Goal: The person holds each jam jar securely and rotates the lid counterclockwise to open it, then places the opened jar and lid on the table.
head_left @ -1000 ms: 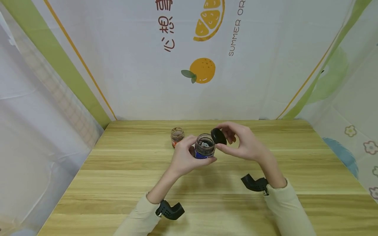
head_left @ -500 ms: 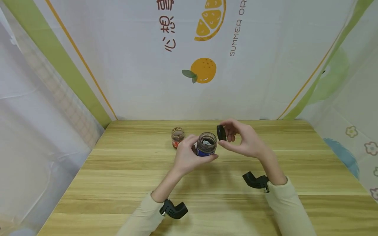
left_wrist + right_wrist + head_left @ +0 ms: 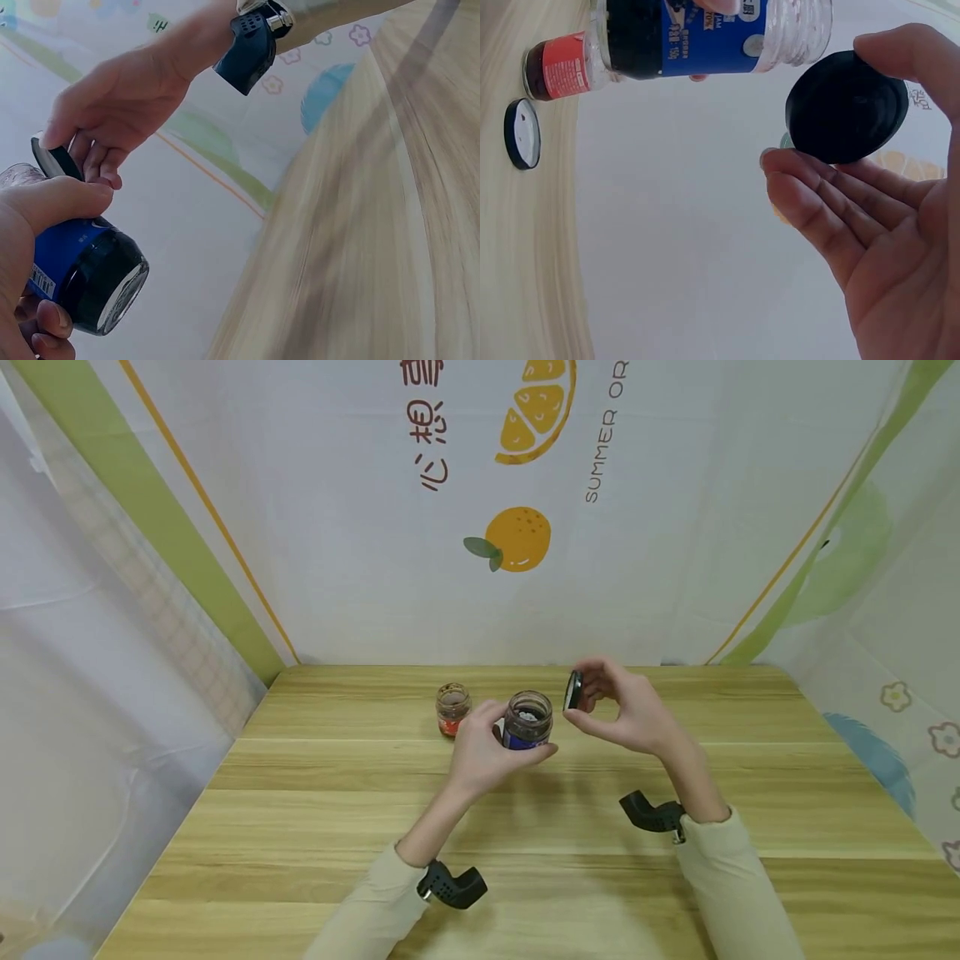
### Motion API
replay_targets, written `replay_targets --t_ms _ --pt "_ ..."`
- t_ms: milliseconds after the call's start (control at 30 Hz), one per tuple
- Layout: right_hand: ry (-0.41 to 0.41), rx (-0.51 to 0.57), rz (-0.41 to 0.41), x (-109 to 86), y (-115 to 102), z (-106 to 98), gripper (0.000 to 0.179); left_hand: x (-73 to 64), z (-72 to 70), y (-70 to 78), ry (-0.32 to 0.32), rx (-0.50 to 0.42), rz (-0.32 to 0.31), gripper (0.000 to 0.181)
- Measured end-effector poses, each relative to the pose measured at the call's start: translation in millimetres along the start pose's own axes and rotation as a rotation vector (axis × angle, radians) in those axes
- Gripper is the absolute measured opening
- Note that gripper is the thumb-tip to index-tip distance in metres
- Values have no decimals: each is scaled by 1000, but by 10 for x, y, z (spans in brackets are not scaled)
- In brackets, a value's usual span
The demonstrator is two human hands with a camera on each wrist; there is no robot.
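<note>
My left hand [image 3: 480,756] grips a glass jam jar [image 3: 528,720] round its blue label, holding it above the table. The jar's mouth is uncovered, with dark jam and a pale patch inside. In the left wrist view the jar [image 3: 90,262] leans, its base toward the lower right. My right hand [image 3: 630,714] pinches a black lid [image 3: 573,691] between thumb and fingers, just right of the jar's mouth. The lid stands on edge, pale inside turned toward the jar. In the right wrist view the lid's black top [image 3: 847,109] faces the camera.
A smaller red-labelled jar [image 3: 452,710] without a lid stands on the wooden table [image 3: 315,827], behind and left of the left hand. A second black-rimmed lid [image 3: 523,133] lies by it, pale inside up. A printed cloth [image 3: 360,560] hangs behind the table.
The right hand has drawn the lid right and away from the jar's mouth, turning its pale inside into view. The left hand and jar have shifted slightly right and farther from me.
</note>
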State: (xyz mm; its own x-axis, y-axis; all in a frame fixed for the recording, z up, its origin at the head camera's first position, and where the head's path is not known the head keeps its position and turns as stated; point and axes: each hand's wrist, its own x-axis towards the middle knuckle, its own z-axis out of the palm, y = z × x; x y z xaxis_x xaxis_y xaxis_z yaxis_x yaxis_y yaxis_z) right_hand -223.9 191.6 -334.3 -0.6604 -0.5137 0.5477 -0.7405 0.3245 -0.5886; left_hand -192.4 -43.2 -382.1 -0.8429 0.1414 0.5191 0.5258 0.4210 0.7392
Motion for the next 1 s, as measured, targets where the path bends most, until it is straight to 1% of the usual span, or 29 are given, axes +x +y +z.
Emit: replay_targets --t_ms 367,633,867,1000 --pt "5 -46 117 -21 64 -24 43 30 81 -26 11 14 -17 45" --pt "10 -91 155 -43 111 -41 42 45 112 -23 -3 23 -56 47" --pt "4 -103 185 -53 145 -37 42 57 152 -20 -2 36 -60 49" --pt "5 -113 191 -53 158 -41 44 66 180 -20 -5 35 -81 51"
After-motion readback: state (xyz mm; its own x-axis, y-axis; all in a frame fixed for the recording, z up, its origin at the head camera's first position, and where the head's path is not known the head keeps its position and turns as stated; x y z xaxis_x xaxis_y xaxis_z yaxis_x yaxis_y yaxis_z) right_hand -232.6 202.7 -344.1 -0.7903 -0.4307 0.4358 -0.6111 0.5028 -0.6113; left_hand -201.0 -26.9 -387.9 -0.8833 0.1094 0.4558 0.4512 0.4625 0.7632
